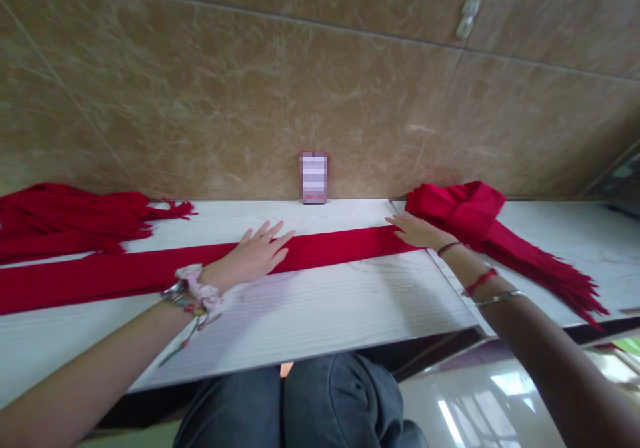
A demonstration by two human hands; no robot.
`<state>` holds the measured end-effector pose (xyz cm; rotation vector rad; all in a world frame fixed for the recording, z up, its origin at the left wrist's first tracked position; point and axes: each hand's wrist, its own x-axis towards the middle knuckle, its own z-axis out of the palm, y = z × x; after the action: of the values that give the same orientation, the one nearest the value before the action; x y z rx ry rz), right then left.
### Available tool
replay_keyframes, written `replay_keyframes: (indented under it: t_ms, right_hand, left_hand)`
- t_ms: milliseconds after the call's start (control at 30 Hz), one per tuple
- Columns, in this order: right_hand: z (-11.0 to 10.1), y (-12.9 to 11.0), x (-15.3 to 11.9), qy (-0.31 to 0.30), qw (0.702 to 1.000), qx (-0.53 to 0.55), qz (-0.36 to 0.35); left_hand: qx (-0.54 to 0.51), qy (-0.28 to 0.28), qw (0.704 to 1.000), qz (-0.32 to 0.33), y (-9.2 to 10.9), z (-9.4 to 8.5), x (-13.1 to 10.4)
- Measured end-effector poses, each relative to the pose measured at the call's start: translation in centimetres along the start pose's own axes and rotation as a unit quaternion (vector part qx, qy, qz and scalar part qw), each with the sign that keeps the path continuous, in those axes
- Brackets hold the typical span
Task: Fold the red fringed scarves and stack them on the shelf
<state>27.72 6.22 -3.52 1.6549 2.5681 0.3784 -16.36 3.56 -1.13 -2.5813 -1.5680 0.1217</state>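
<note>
A long red scarf (340, 247), folded into a narrow strip, lies across the white table and runs out of view on the left. Resting flat on its middle is my left hand (253, 253), fingers spread. My right hand (414, 231) lies on the strip's right end with its fingers stretched out. Just beyond that hand, a second red scarf (460, 208) sits in a loose fold, its fringed tail trailing toward the table's front right. Another red fringed scarf (75, 216) is bunched up at the back left.
A small phone-like block (314, 179) with a blurred face leans upright against the brown marbled wall (250, 101). The white table (320, 315) has a seam near my right arm. My knees (310, 401) are at its front edge. A dark object (620, 178) stands far right.
</note>
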Motion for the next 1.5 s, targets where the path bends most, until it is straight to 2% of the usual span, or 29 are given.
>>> replay_keyframes:
  t_ms: [67,133,200,267,333,433,600,767,967,1133,1300,1500]
  right_hand:
    - [-1.1,-0.9,1.4,-0.03,0.998,0.047,0.017]
    - [-1.5,-2.3,2.2,-0.047,0.995,0.084,0.017]
    - [-1.3,-3.9,2.1,-0.036,0.995,0.095,-0.001]
    - [-0.7,-5.4,1.6,-0.012,0.995,0.095,-0.015]
    - [-0.1,-6.2,0.9,0.014,0.995,0.097,-0.011]
    - [0.1,-6.4,0.1,0.058,0.992,0.111,0.002]
    - [-1.1,-5.8,-0.7,0.142,0.972,0.172,-0.079]
    - [-1.9,-6.7,-1.1,0.144,0.96,0.187,-0.153]
    - [-2.3,-7.1,-1.5,0.156,0.964,0.127,-0.171]
    - [-2.6,-7.2,-1.8,0.156,0.965,0.097,-0.188]
    - [-2.3,-7.2,-1.6,0.144,0.97,0.149,-0.13]
    - [-2.4,-7.2,-1.3,0.15,0.951,0.265,-0.045]
  left_hand:
    - [-0.032,0.01,0.998,0.056,3.2,-1.1,1.5]
    - [-0.061,0.006,0.992,0.109,6.0,-1.3,2.8]
    - [-0.078,0.0,0.986,0.148,7.8,-0.7,3.6]
    - [-0.077,0.015,0.982,0.169,8.7,0.3,4.0]
    - [-0.07,0.039,0.981,0.178,8.8,1.2,4.0]
    - [-0.069,0.051,0.979,0.182,8.5,1.7,3.9]
    - [-0.078,0.084,0.975,0.192,8.2,1.2,3.5]
    - [-0.069,0.144,0.963,0.215,8.1,1.0,3.5]
    - [-0.059,0.205,0.947,0.239,8.0,0.8,3.4]
    - [-0.031,0.222,0.943,0.244,7.8,0.6,3.2]
    - [-0.025,0.218,0.947,0.235,8.3,0.2,2.9]
    - [-0.053,0.204,0.952,0.224,8.5,0.3,2.9]
